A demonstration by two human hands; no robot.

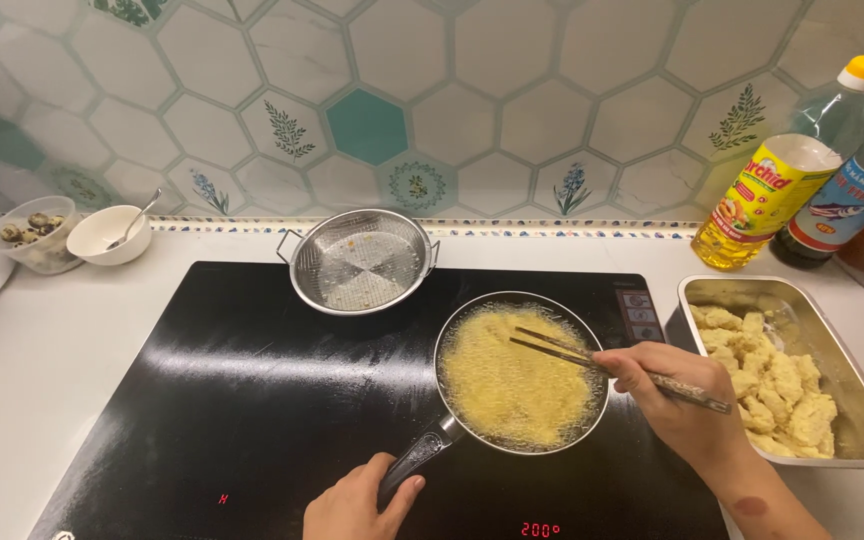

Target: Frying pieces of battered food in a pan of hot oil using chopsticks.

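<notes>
Gripping one pan handle [414, 462] with left hand [357, 500], right hand [667, 385] pinching two chopsticks [592, 358], one metal tray [857, 385]

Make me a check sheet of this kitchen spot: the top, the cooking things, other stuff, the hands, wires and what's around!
Surface: black glass cooktop set in a white counter.
Job's things: frying pan full of bubbling yellow oil; chopsticks with tips in the pan.
Clutter: metal strainer, tray of battered pieces, two bottles, white bowl with spoon, tub of speckled eggs.
Hands: left hand grips the pan handle; right hand holds the chopsticks.
Cables: nothing seen.
Surroundings: hexagon wall tiles with flower prints.
</notes>
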